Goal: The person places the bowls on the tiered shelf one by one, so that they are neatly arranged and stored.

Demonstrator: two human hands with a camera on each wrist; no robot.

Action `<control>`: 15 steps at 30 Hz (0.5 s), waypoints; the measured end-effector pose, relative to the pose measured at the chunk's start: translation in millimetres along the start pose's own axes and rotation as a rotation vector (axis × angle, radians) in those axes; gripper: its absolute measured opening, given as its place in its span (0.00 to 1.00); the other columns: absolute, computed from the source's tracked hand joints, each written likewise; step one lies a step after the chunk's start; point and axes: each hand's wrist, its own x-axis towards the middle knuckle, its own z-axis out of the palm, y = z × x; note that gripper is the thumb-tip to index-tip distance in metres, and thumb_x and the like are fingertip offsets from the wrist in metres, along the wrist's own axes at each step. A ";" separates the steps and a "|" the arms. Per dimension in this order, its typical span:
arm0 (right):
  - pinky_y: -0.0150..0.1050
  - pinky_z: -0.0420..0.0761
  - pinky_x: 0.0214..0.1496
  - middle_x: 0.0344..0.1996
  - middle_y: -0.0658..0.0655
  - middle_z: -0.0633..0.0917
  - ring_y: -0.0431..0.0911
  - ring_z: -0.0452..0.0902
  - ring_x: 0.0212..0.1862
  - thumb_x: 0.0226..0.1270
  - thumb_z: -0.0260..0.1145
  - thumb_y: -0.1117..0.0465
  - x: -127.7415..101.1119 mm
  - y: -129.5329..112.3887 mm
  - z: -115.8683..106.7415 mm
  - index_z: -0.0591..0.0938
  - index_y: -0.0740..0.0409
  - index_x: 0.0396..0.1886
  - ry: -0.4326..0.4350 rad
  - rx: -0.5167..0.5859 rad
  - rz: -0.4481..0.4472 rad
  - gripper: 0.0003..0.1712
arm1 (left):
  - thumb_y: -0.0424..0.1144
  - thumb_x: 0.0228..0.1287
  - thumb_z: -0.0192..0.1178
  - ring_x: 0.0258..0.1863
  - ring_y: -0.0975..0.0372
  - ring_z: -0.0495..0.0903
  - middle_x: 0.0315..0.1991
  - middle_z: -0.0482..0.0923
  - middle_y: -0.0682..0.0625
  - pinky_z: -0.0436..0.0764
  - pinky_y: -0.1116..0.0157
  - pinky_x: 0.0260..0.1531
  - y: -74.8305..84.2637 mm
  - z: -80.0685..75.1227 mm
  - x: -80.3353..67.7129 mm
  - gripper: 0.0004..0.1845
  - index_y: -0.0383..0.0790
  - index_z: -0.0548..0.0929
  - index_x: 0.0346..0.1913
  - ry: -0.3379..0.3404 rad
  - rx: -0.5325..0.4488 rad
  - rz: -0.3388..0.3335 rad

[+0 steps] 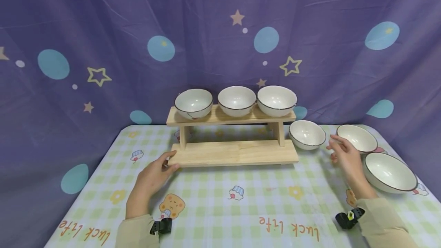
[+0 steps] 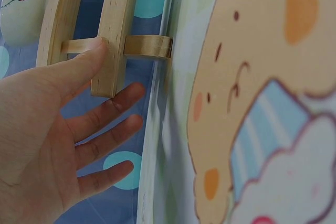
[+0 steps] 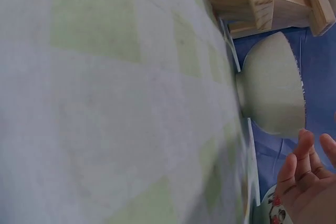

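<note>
A two-tier wooden shelf stands on the table, three white bowls in a row on its upper board: left, middle and right. My left hand holds the front left corner of the lower board, thumb against its front edge and fingers spread at its end. Empty, with loosely bent fingers, my right hand hovers beside a white bowl that sits right of the shelf. The right wrist view shows the fingertips close to this bowl's rim.
Two more white bowls stand at the right, a rear one and a larger one beside my right forearm. The table wears a green checked cloth. A purple curtain hangs close behind the shelf.
</note>
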 end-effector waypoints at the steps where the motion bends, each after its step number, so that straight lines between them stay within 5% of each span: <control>1: 0.28 0.77 0.27 0.28 0.34 0.82 0.36 0.76 0.25 0.77 0.57 0.50 0.6 1.4 0.7 0.74 0.50 0.63 -0.005 -0.008 0.005 0.20 | 0.58 0.72 0.55 0.52 0.48 0.79 0.55 0.78 0.37 0.76 0.44 0.46 0.0 0.0 -0.1 0.33 0.47 0.66 0.74 -0.001 0.000 -0.002; 9: 0.32 0.78 0.26 0.28 0.33 0.82 0.37 0.79 0.25 0.78 0.54 0.48 9.1 7.0 6.3 0.58 0.67 0.75 -0.098 -0.050 0.049 0.38 | 0.59 0.72 0.55 0.51 0.48 0.79 0.55 0.78 0.37 0.76 0.45 0.46 -1.4 0.7 -0.7 0.34 0.47 0.66 0.74 -0.005 -0.005 -0.011; 15: 0.33 0.79 0.26 0.28 0.33 0.83 0.37 0.79 0.24 0.78 0.54 0.46 14.3 8.2 10.6 0.52 0.67 0.77 -0.133 -0.059 0.097 0.42 | 0.59 0.72 0.55 0.51 0.48 0.79 0.55 0.78 0.38 0.76 0.45 0.46 -0.9 0.3 -0.2 0.34 0.47 0.66 0.74 -0.004 -0.001 -0.005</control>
